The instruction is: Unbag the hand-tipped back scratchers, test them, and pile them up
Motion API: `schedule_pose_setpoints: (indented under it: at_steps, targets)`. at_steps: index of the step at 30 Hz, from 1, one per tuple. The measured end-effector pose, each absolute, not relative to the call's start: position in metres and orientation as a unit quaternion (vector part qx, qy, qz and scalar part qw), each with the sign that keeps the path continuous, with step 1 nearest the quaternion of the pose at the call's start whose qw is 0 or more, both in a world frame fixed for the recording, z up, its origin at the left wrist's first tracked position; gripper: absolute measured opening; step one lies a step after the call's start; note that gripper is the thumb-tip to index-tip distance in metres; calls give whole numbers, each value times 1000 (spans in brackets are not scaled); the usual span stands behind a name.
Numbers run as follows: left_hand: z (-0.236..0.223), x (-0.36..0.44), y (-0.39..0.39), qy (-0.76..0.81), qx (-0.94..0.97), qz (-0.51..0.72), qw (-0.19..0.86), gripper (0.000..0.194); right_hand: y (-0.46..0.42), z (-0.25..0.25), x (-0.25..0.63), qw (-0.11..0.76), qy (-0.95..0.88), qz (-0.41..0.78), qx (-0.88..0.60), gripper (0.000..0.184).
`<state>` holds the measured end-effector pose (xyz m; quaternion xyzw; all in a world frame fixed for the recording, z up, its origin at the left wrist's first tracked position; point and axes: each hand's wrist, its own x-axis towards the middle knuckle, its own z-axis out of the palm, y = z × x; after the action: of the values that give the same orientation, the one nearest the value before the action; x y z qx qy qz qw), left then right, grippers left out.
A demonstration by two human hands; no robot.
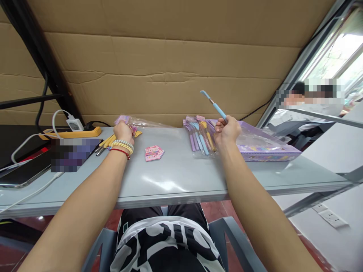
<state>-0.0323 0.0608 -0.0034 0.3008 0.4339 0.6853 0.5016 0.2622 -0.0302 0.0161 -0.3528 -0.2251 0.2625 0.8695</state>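
On the table (181,168) before me, pink cards (153,153) loose; yellow sticks (109,141) unbagged by my curled left hand (123,132), its exact grip hidden near clear film (150,122). Right hand (229,130) closed on one bare blue stick (219,111), raised above the bagged sticks (200,138), several already in plastic, purple box (268,155) alongside.

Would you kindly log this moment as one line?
left hand: gripping clear plastic bag; right hand: holding blue stick; pink cards: on table, between hands; purple box: at right
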Motion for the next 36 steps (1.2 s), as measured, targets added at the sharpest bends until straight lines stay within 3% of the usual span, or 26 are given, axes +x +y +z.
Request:
schedule_pose_setpoints:
  at_steps: [6,11,13,19,24,27,30,36]
  targets:
    - [-10,-5,43,469,420,563,534,20,-38,17,243,794,-391,341,-317,29]
    - [-15,6,35,446,487,543,519,12,-42,10,229,624,-517,487,-326,37]
    - [-14,6,33,419,504,552,516,20,-42,5,220,560,-542,526,-342,40]
    - [-10,14,16,287,650,451,540,53,-44,-5,197,413,-642,522,-381,36]
    - [-9,28,-3,242,737,340,532,46,-49,-7,192,315,-704,477,-422,31]
    - [-8,30,-3,267,713,386,521,48,-48,-7,193,319,-730,425,-429,33]
    - [-6,25,1,288,684,426,518,49,-44,-5,197,404,-702,378,-448,39]
    - [-3,15,-2,251,731,300,559,41,-34,-2,208,585,-550,435,-406,51]
